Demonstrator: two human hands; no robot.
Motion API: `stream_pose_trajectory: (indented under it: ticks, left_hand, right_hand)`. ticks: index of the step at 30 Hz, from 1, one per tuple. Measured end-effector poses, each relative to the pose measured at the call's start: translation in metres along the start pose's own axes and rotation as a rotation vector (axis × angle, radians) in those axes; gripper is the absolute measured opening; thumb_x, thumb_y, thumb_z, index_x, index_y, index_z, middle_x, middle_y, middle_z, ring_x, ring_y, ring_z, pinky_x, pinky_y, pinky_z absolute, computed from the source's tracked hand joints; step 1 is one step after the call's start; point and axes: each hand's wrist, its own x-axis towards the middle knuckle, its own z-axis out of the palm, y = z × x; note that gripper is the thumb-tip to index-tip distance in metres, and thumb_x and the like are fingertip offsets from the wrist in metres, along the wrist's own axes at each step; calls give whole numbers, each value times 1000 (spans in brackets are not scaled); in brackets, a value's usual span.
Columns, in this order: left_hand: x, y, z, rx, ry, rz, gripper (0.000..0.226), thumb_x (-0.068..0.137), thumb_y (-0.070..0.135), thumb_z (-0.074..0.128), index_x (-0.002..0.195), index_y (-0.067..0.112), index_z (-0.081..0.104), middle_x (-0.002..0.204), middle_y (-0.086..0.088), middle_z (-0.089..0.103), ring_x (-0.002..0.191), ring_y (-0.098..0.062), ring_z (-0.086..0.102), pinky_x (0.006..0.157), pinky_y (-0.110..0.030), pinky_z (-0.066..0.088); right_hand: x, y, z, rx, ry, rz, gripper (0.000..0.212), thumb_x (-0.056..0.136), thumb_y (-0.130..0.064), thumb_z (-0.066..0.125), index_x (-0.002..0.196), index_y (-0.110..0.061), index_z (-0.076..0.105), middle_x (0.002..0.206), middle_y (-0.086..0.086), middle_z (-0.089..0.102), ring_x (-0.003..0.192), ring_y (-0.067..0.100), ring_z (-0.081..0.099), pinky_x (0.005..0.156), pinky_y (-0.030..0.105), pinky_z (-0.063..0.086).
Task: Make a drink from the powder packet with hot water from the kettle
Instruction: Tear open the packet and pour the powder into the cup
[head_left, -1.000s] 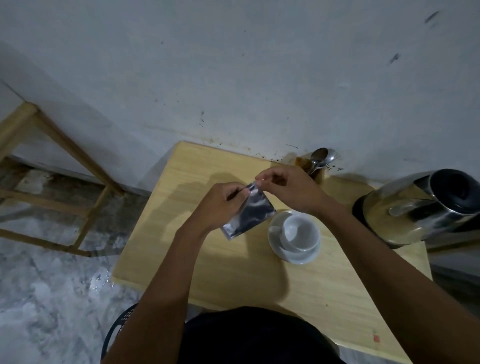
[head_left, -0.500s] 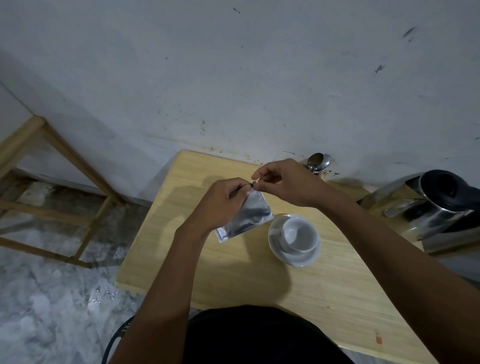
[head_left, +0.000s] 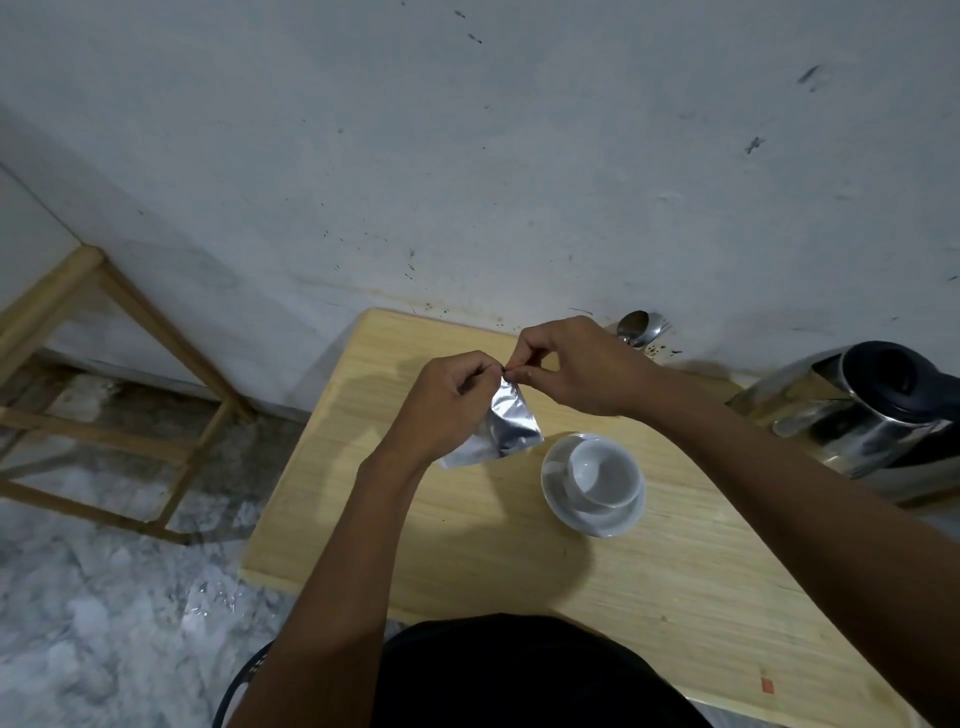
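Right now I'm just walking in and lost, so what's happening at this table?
A person is opening a silver powder packet: the left hand and right hand pinch its top edge above the wooden table. The white cup on its saucer looks empty. The steel kettle stands at the right, untouched.

the top corner of the silver foil powder packet is buried between the pinching fingertips of the left hand and the right hand, so whether it is torn cannot be told. the left hand also covers the packet's left edge. the shiny steel kettle with a black lid runs off the right edge. the metal spoons by the wall show only their bowls; the right hand hides their handles and whatever holds them. the light wooden frame is cut off at the left edge.
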Motion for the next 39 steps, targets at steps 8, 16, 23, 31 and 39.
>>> stream_pose_trajectory:
  ticks: [8,16,23,31,39]
  left_hand:
    - [0,5,-7,1,1,25,24,92,15,50,77,13,68,60,-3,56,55,-7,45,53,-16,35]
    - [-1,8,0,-147,79,-110,31,92,17,49,65,24,63,65,4,58,59,-2,50,55,-10,40]
    - [2,5,2,-156,66,-117,30,96,20,45,84,0,63,67,-5,56,60,-4,48,63,-20,40]
    - [-3,6,-2,-305,-41,-140,21,94,25,52,81,19,67,61,6,58,54,-2,51,55,-12,46]
    - [1,-4,2,-358,-116,-165,17,87,22,62,96,12,73,88,-1,75,80,-7,68,71,-13,50]
  right_hand:
    - [-5,-3,8,74,93,6,9,90,-22,70,87,-15,74,80,-7,71,73,7,62,64,16,45]
    - [-8,1,31,-14,263,-117,6,91,-14,66,89,-11,71,79,-2,66,74,13,57,70,31,48]
    - [-17,6,39,-351,472,-448,5,89,-1,66,90,-1,71,85,10,69,75,24,57,72,34,46]
    - [-23,9,32,-206,497,-241,22,94,-22,53,90,-8,70,87,4,69,80,21,61,70,36,52]
    - [-19,7,29,-176,463,-209,11,93,-15,60,93,-8,68,88,4,67,78,17,60,71,30,49]
